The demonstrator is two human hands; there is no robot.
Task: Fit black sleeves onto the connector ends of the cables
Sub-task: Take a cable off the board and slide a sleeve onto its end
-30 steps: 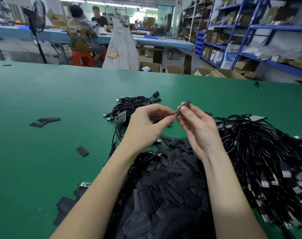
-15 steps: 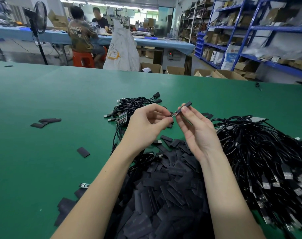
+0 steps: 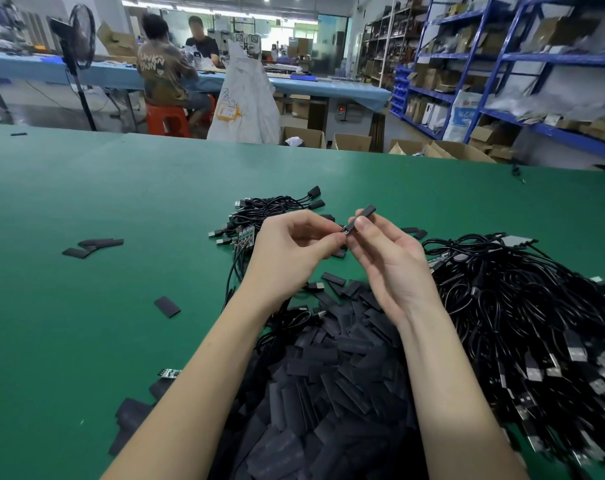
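Note:
My right hand (image 3: 387, 265) pinches a flat black sleeve (image 3: 365, 213) between thumb and forefinger, its far end pointing up and right. My left hand (image 3: 287, 252) pinches the connector end of a cable (image 3: 344, 230) and holds it at the sleeve's near mouth; the cable itself is hidden behind my fingers. Both hands hover above the green table (image 3: 121, 202). A big heap of loose black sleeves (image 3: 332, 382) lies under my forearms. A large tangle of black cables with USB plugs (image 3: 529, 323) lies at the right.
A small bundle of cables (image 3: 270, 213) with little circuit boards lies just beyond my left hand. Stray sleeves (image 3: 93, 245) lie at the left, one more (image 3: 168, 306) nearer. A small green board (image 3: 169, 373) sits by my left forearm. People work at a far blue table.
The connector end has come closer to the sleeve's mouth; both hands have shifted only slightly.

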